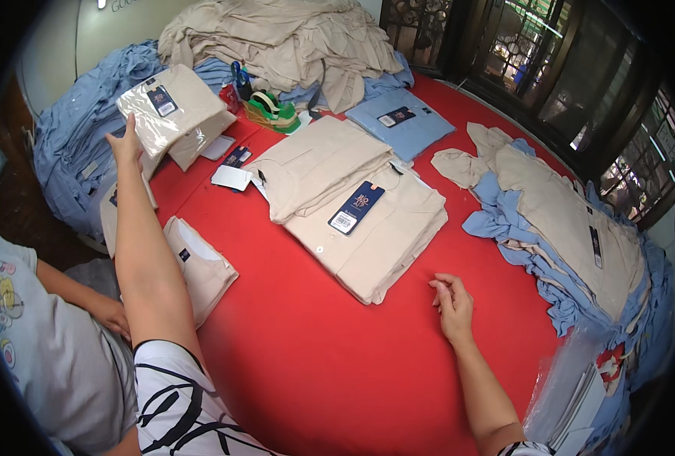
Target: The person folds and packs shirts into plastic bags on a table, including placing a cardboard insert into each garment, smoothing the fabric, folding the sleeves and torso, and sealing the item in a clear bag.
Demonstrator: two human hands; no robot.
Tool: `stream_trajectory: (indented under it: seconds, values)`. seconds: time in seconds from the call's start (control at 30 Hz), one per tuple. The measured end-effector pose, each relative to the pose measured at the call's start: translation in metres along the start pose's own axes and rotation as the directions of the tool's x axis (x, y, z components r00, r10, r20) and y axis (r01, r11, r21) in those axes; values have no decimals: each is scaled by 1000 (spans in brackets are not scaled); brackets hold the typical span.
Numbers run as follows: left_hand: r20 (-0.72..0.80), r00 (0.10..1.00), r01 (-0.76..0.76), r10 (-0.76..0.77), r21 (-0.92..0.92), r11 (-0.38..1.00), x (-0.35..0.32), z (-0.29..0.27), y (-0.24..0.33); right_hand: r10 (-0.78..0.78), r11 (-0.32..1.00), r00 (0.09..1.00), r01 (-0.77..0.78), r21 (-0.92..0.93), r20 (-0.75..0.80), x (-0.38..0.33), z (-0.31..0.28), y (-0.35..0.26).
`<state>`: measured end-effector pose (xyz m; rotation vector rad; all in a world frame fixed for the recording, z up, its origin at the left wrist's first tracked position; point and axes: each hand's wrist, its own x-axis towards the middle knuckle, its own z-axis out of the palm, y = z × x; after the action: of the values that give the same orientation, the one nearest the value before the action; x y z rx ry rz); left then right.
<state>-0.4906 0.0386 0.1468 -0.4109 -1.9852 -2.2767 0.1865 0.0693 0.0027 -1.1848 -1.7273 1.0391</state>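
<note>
My left hand [126,144] reaches to the far left and touches the edge of a beige folded shirt in a clear bag [143,114], lying on a stack of bagged shirts. Its thumb stands apart from the fingers, not gripping the bag. Over the red table [337,357], my right hand [454,308] is held with loosely bent fingers and holds nothing. Ahead of it lie folded beige shirts [402,235], with a dark blue hang tag [356,207] on the front one. Beyond them is a folded blue shirt [421,121].
A green tape dispenser [273,112] and scissors [240,76] stand at the back. Heaped beige clothes [276,38] lie behind, more shirts [573,220] at right, above clear plastic bags [562,380]. Another person's hand [111,315] is at left, near a folded beige shirt [208,270].
</note>
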Motion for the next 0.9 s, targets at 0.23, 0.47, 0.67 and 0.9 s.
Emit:
stream_trajectory:
  seconds: [0.23,0.47,0.67,0.9]
  values:
    - [82,865,-498,495,264,826,-54,121,-92,-33,998,998,30,-59,-47,1,6,9]
    - [916,387,-786,-103,387,482,-253,305,-42,-42,996,996,37,-79,-75,1,4,12]
    - [697,701,-509,-151,637,578,-304,389,-86,-2,994,997,-6,-107,-81,2,-4,12]
    - [772,599,-533,-213,583,613,-298,413,-79,-19,993,997,10,-117,-73,2,-2,6]
